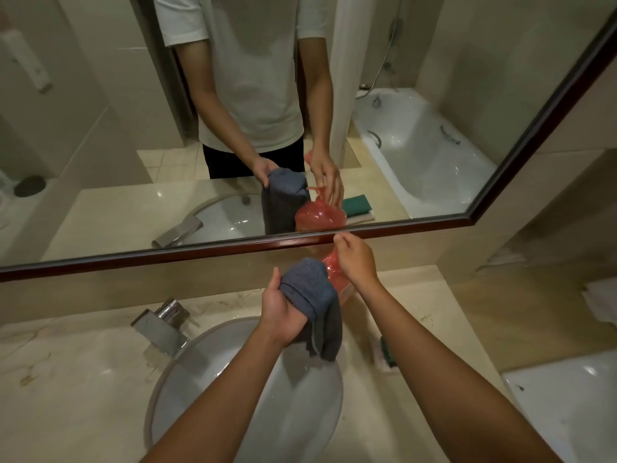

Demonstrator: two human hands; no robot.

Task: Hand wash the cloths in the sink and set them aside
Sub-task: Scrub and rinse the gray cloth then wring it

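Beige marble runs all round the oval sink (160,389), with a dark-framed mirror (500,182) above it and the chrome faucet (163,324) at the basin's back left. Just right of the basin, partly behind my forearm, lies a green cloth (386,354) on a pale one, well clear of the water.

What worries me is the red plastic bag (334,272) standing at the back of the counter. Only its knotted top is in my pinch, so if I pull, the thin film may tear or the bag may tip and spill whatever it holds; I cannot see inside it. The grey cloth (312,292) is bunched in one hand with its tail hanging over the bowl. A loose squeeze could let it slide out, and a wet tail could drip across the marble toward the folded cloths.

My left hand (282,310) is raised above the basin's back rim, fingers and thumb curled tight round the grey cloth, wrist bent slightly inward. My right hand (355,259) reaches further forward, near the mirror frame, fingertips pinching the top of the bag, forearm stretched diagonally across the counter.
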